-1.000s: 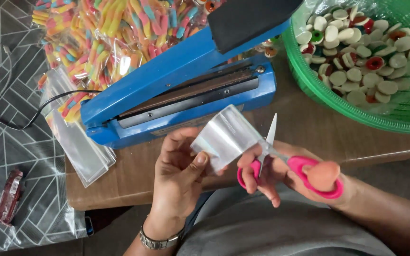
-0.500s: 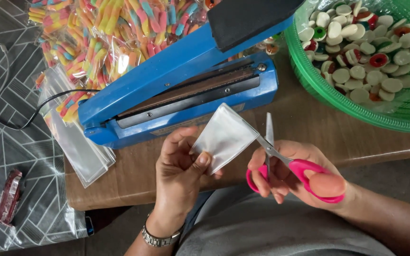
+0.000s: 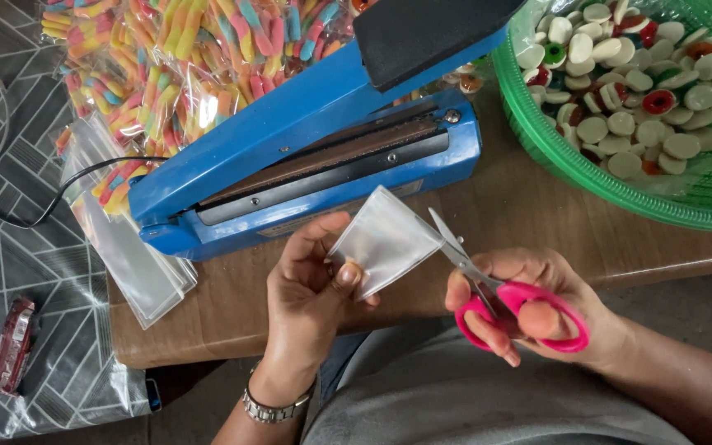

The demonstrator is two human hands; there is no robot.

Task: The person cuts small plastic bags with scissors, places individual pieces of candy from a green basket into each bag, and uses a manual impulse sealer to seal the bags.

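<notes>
Trimming step: my left hand [image 3: 311, 301] pinches clear plastic bag [image 3: 382, 239] just in front of blue heat sealer [image 3: 306, 156]; right hand [image 3: 529, 301] grips pink scissors [image 3: 500, 288], blades at bag edge. Next likely needs steady snip along edge.

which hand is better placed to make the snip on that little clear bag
Right. The right hand already has its fingers through the pink scissors, blades open at the edge of the small clear bag. The left hand is busy pinching the bag.
</notes>
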